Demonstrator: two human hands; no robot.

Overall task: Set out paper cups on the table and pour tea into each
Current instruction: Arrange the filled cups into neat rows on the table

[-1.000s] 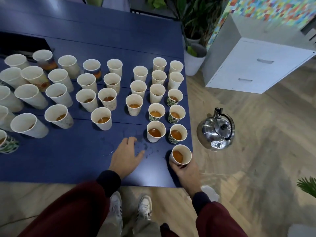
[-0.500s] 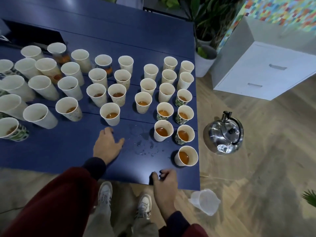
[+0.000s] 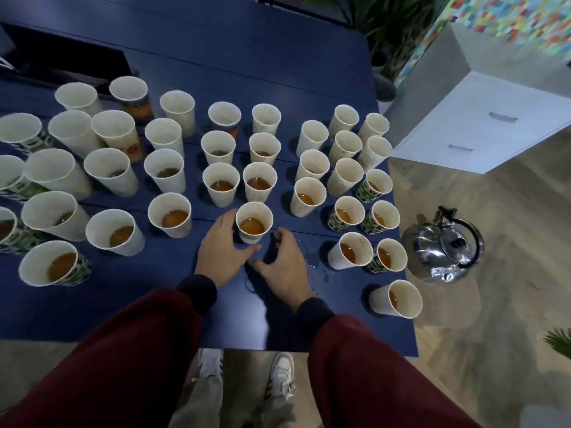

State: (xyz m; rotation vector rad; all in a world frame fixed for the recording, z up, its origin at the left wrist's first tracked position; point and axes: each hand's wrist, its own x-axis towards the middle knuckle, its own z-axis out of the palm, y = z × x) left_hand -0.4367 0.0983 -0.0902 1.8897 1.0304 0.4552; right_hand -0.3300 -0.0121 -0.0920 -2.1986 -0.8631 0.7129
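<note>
Several paper cups stand in rows on the dark blue table (image 3: 216,69), many holding brown tea. My left hand (image 3: 221,253) curls round one white tea-filled cup (image 3: 254,222) at the front of the group, fingers on its left side and thumb near its base. My right hand (image 3: 285,268) rests on the table just right of that cup, fingers loosely curled, with a small gap to the cup wall. A single filled cup (image 3: 398,299) stands alone near the table's front right corner. The steel kettle (image 3: 445,247) sits on the floor to the right.
Spilled drops (image 3: 318,271) wet the table right of my right hand. A white drawer cabinet (image 3: 482,118) stands on the wooden floor beyond the kettle, with potted plants behind the table corner. A black object (image 3: 61,57) lies at the back left.
My left hand slid forward and closed round the front cup. My right hand came up from the table's front edge and now lies beside that cup.
</note>
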